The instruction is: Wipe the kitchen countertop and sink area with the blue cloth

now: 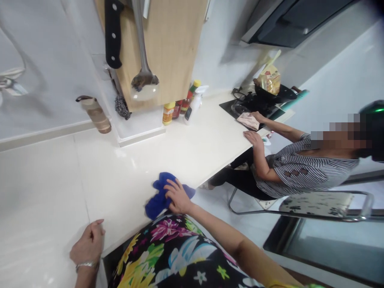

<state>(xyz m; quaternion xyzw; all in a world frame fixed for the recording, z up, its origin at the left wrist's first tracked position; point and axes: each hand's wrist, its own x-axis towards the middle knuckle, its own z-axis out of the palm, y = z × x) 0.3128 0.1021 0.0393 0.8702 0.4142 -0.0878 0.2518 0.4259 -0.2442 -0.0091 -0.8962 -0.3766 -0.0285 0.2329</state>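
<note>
Here the right hand [179,201], fingers [173,195] apart, touches one blue cloth [156,202], left hand's [87,243] fingers curled together.

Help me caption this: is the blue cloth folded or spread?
Loosely spread and rumpled, not neatly folded: the blue cloth lies under the right hand, its uneven corners jutting out several ways.

a pale countertop [36,192] with a glossy, light-streaked surface runs across the room, crossed by a thin seam [80,172]. behind it stands a smooth whitish wall [42,48], edged at the base by a low upstand [51,133], with a boxed-out section [141,127] jutting forward. a dark range hood [294,20] hangs at upper right. below, a metal-framed chair [318,205] with a patterned backrest stands on whitish floor [214,212] beside a dark-framed glass panel [339,244].
</note>
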